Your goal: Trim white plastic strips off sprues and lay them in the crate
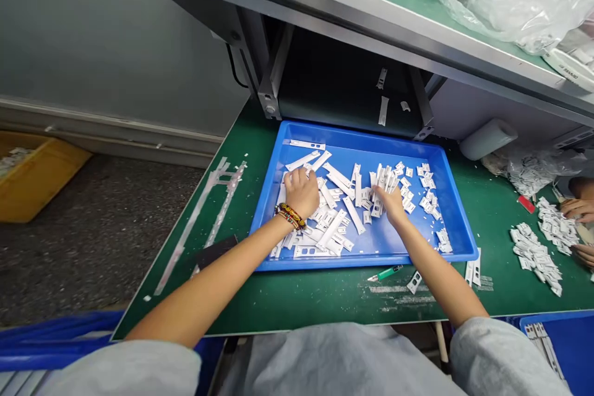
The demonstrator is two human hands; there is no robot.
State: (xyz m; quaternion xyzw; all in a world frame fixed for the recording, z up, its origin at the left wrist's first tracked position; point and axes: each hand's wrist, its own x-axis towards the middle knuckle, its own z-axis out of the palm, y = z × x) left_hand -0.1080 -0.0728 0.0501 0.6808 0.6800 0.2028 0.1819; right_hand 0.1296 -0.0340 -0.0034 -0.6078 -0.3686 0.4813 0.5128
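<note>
A shallow blue tray [325,263] lies on the green bench, with loose white plastic strips [329,229] heaped in its left half. Over the far side of that heap is my left hand [301,192], wearing beaded bracelets. Its fingers are curled downward among the strips, and the fingertips are hidden, so whatever they pinch cannot be made out. My right hand [392,203] is closed around a bunch of white plastic strips [384,179] near the tray's middle. Small white pieces [427,176] lie in little clusters along the tray's right side.
A green cutter [386,273] and a white part [414,282] lie before the tray. Behind it stands a black conveyor belt [343,86] under a shelf [371,12]. At right are piles of white pieces [536,257], a white roll [488,139] and another person's hands [580,207].
</note>
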